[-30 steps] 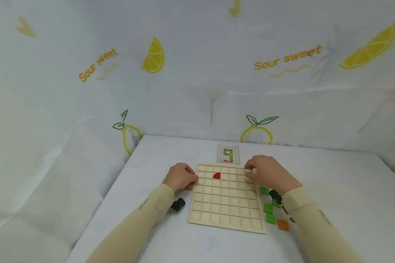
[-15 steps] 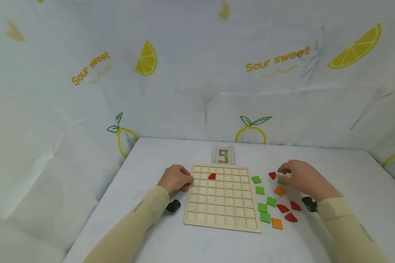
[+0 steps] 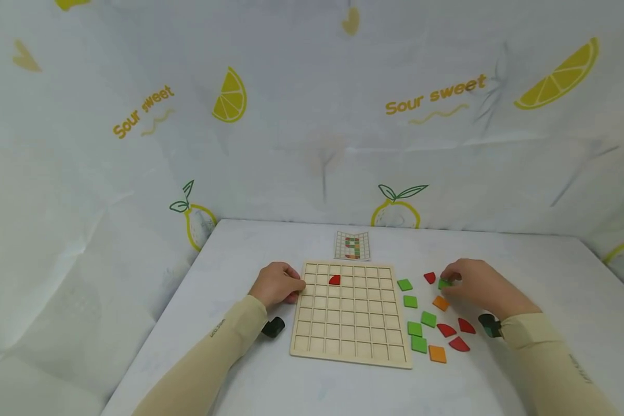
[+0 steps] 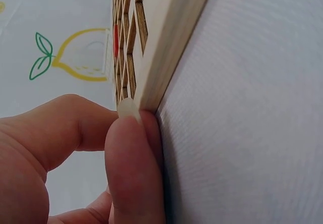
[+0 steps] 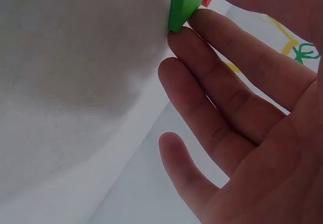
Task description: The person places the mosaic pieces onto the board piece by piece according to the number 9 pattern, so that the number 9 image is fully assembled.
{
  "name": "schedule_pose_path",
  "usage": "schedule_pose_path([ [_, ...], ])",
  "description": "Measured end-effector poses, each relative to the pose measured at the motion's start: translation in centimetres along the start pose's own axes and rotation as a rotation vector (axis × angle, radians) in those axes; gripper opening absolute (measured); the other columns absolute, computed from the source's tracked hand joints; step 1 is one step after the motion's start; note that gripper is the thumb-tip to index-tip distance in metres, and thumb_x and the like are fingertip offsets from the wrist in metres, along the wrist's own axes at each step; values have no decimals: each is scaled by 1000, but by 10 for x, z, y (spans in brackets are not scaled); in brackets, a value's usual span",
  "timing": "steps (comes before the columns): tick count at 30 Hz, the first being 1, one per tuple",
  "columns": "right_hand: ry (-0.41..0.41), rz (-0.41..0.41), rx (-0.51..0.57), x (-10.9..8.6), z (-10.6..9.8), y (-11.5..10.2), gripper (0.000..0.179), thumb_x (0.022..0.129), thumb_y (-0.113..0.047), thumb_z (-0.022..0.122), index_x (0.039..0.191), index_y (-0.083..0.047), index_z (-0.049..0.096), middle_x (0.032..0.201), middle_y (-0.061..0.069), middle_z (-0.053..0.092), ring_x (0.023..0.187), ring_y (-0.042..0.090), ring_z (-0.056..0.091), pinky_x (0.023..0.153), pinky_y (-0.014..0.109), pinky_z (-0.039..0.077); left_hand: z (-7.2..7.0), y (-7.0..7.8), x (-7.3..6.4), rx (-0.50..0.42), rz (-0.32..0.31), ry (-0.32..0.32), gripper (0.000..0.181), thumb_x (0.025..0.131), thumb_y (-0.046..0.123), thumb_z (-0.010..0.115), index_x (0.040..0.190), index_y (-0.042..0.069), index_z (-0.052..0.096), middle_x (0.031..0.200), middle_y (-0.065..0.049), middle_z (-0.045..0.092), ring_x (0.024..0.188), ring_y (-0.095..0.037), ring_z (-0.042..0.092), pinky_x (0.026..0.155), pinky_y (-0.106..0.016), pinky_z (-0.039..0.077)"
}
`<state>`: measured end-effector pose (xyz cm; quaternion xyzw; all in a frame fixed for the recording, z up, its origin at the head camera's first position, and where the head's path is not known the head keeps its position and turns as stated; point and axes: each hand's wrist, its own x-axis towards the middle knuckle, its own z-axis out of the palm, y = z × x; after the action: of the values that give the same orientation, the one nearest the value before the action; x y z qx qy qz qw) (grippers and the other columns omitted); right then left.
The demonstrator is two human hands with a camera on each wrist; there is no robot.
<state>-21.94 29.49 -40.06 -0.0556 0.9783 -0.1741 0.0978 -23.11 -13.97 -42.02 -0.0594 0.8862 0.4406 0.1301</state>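
Green square tile [image 3: 444, 283] is lying on the white worktop [image 3: 541, 271] to the right of the wooden grid board [image 3: 349, 315], just right of a red quarter-round tile [image 3: 430, 278], and the right hand [image 3: 478, 286] is pinching it, one edge already tilting up in the right wrist view [image 5: 185, 2]. The left hand [image 3: 278, 284] is gripping the board's far left corner with curled fingers [image 4: 132, 153], steadying it. One red piece [image 3: 335, 279] is sitting in the board's second row. Picking up looks like the step in hand; next, the tile probably needs lifting clear and carrying leftward to a cell matching the pattern card [image 3: 352, 245].
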Motion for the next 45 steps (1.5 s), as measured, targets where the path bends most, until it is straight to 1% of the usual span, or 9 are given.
schedule_pose_path([
  [8, 2, 5, -4, 1, 3, 0, 33, 91, -19, 83, 116, 2, 77, 109, 17, 74, 99, 33, 63, 93, 58, 60, 0, -1, 1, 2, 2, 2, 17, 93, 20, 80, 104, 10, 72, 88, -4, 76, 66, -12, 72, 63, -24, 57],
  [19, -1, 17, -8, 3, 3, -1, 31, 92, -15, 81, 118, 3, 76, 112, 21, 74, 101, 36, 64, 94, 59, 60, 1, -2, 6, 4, -12, 0, 17, 93, 21, 81, 104, 11, 72, 88, -4, 76, 66, -13, 73, 63, -25, 58],
  [32, 1, 10, 2, 3, 1, -2, 32, 93, -15, 81, 118, 4, 75, 112, 21, 74, 103, 37, 65, 96, 60, 59, -1, 0, 1, -12, 2, 2, 16, 94, 18, 79, 105, 8, 72, 88, -6, 76, 65, -12, 71, 63, -24, 59],
  [40, 5, -10, -6, 3, 1, -2, 31, 93, -16, 81, 117, 3, 76, 111, 19, 75, 102, 36, 66, 96, 60, 59, -1, -1, 1, -15, 6, 5, 17, 93, 18, 79, 105, 9, 72, 88, -5, 76, 65, -12, 71, 63, -24, 59],
  [45, -1, -1, -5, 1, -1, -6, 31, 94, -17, 82, 118, 2, 76, 112, 18, 75, 103, 36, 66, 95, 59, 60, 0, -1, 1, -15, 10, 5, 16, 93, 18, 79, 104, 9, 71, 88, -6, 76, 65, -12, 71, 63, -24, 60],
])
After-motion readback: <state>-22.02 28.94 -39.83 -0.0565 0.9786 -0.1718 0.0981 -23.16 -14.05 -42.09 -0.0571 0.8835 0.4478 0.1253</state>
